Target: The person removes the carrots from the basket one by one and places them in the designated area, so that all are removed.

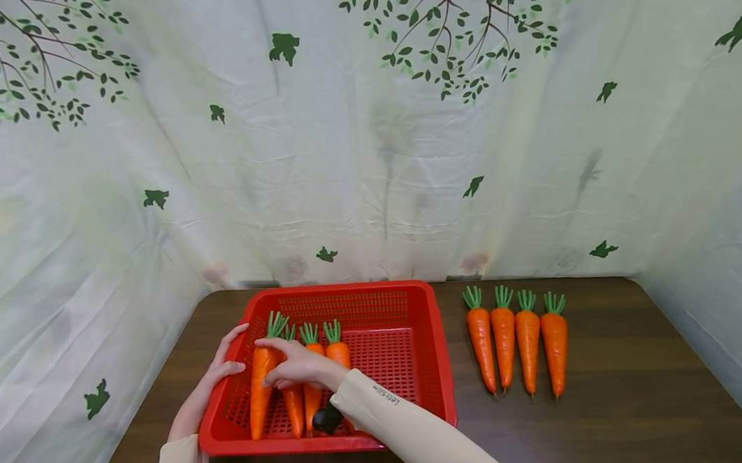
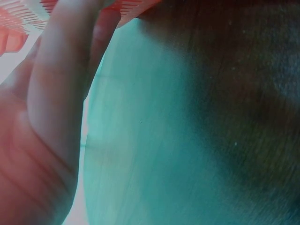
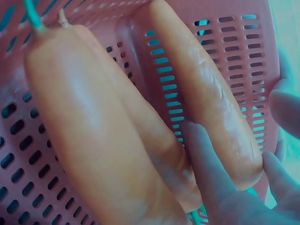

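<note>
In the head view, my right hand (image 1: 302, 366) reaches into the red basket (image 1: 442, 367) and grips the leftmost carrot (image 1: 261, 398) near its leafy top. Fingers lie on both sides of that carrot (image 3: 211, 101) in the right wrist view. More orange carrots (image 1: 337, 352) with green tops lie beside it, partly hidden by my hand and sleeve. My left hand (image 1: 206, 390) touches the basket's left side, its fingers extended and fingertips right at the rim. Seen from the left wrist, the same hand (image 2: 61, 93) extends up to the basket wall.
Right of the basket, several carrots (image 1: 530, 345) lie in a row on the brown wooden table (image 1: 631, 386), tops toward the back. A leaf-patterned white cloth (image 1: 342, 156) hangs behind the table and along its sides. A small black device (image 1: 327, 419) sits by my right wrist.
</note>
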The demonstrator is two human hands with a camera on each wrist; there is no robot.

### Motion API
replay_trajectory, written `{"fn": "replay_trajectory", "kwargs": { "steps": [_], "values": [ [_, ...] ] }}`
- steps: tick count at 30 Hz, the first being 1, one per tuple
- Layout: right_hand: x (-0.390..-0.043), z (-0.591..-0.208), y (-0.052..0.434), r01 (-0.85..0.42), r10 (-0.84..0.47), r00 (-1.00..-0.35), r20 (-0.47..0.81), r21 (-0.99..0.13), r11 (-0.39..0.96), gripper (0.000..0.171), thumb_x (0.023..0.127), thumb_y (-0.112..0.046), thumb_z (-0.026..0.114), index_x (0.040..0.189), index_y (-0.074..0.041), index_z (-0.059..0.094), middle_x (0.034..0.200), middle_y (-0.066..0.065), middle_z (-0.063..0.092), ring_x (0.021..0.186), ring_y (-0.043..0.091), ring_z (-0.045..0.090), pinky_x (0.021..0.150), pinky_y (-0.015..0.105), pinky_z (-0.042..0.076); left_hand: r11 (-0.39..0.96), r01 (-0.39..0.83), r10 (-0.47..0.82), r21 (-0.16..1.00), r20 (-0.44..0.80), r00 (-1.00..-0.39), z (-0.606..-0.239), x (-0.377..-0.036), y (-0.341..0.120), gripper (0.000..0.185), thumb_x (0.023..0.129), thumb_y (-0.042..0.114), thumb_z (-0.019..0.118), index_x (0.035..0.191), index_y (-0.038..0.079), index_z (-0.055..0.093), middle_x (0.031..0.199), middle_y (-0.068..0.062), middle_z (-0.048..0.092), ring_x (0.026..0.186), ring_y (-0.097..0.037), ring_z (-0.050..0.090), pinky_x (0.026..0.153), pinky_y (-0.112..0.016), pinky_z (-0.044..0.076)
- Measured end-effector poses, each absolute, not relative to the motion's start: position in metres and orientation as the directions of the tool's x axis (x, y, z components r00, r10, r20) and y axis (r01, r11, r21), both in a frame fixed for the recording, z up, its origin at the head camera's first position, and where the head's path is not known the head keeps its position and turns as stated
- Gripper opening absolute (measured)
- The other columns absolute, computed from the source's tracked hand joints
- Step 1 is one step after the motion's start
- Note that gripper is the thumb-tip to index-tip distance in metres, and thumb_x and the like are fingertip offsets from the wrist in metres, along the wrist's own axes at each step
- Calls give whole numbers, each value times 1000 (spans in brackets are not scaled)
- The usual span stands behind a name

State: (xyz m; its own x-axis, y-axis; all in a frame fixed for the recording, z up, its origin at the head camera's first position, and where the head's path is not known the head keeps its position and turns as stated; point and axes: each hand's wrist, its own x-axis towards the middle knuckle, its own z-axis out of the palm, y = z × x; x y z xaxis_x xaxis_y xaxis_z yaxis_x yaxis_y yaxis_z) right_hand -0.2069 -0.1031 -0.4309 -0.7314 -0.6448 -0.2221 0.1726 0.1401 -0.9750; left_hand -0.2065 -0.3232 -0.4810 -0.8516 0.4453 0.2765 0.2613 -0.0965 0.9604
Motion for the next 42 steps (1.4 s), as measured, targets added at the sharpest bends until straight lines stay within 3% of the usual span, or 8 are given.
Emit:
{"fn": "replay_trajectory", "kwargs": {
  "steps": [12,20,27,42],
  "values": [
    [-208,-429,-98,158,-494,-850,-181,-983,89,56,77,9,70,124,-19,59,135,6,36,79,17,58,73,39,54,-75,315,418,946,317,-851,-483,-208,-322,70,85,-6,35,146,29,33,128,9,45,106,-6,51,85,-20,45],
    [-212,-423,-87,129,-502,-856,-125,-991,26,48,80,6,70,120,-16,56,118,-1,45,72,21,60,73,40,54,-73,326,404,943,327,-854,-484,-206,-321,70,84,-5,36,145,28,34,126,7,46,104,-7,52,84,-20,44],
    [-212,-415,-77,117,-501,-860,-94,-993,-15,46,81,2,69,121,-15,53,116,0,46,66,19,59,74,45,54,-76,326,394,942,328,-858,-483,-207,-321,70,84,-5,36,144,30,36,123,7,48,102,-8,53,82,-21,45],
    [-212,-404,-47,130,-528,-846,-69,-988,-79,44,88,-3,65,126,-16,49,135,8,32,76,19,60,76,42,53,-109,349,400,931,362,-842,-484,-210,-320,74,81,-8,34,144,30,38,122,7,49,101,-7,54,80,-21,46]
  ]
}}
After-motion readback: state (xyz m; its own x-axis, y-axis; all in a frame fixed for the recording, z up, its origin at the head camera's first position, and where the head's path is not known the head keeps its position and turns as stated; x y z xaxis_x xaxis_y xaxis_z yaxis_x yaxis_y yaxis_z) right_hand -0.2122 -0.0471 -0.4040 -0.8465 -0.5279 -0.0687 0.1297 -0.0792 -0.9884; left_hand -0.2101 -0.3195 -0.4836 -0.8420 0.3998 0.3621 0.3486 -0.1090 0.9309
